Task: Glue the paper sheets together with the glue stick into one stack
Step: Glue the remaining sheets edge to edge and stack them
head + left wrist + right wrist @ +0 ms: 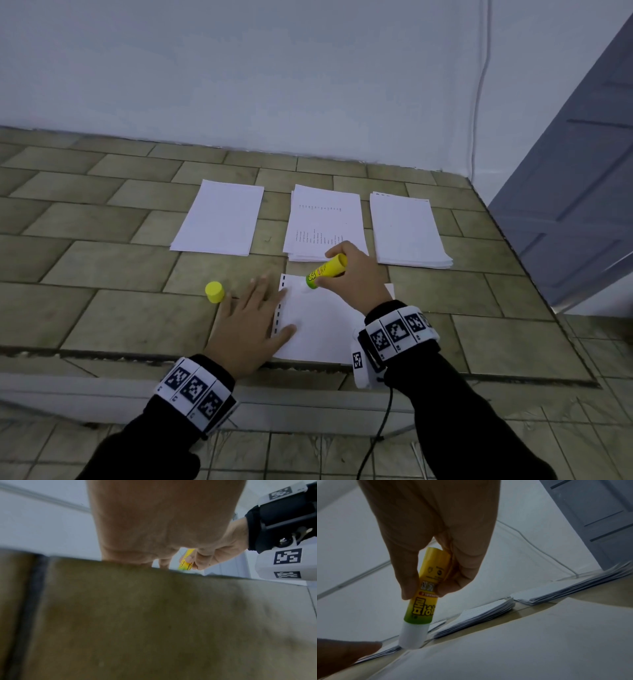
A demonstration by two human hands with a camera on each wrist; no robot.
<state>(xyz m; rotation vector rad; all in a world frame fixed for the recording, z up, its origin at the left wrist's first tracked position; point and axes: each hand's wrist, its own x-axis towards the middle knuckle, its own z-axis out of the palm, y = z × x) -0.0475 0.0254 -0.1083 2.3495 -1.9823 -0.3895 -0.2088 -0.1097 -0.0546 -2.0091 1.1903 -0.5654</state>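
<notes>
pressing glue stick (326, 271) in right hand (352, 277) onto sheet (325, 329).

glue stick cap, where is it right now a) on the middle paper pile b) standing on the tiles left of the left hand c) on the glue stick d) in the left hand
b: the yellow cap stands by itself on the tiled surface, left of the flat left hand, while the right hand grips the uncapped glue stick with its tip on the sheet.

Brown tiled floor (102, 260), white wall (239, 68), grey door (582, 192)
</notes>
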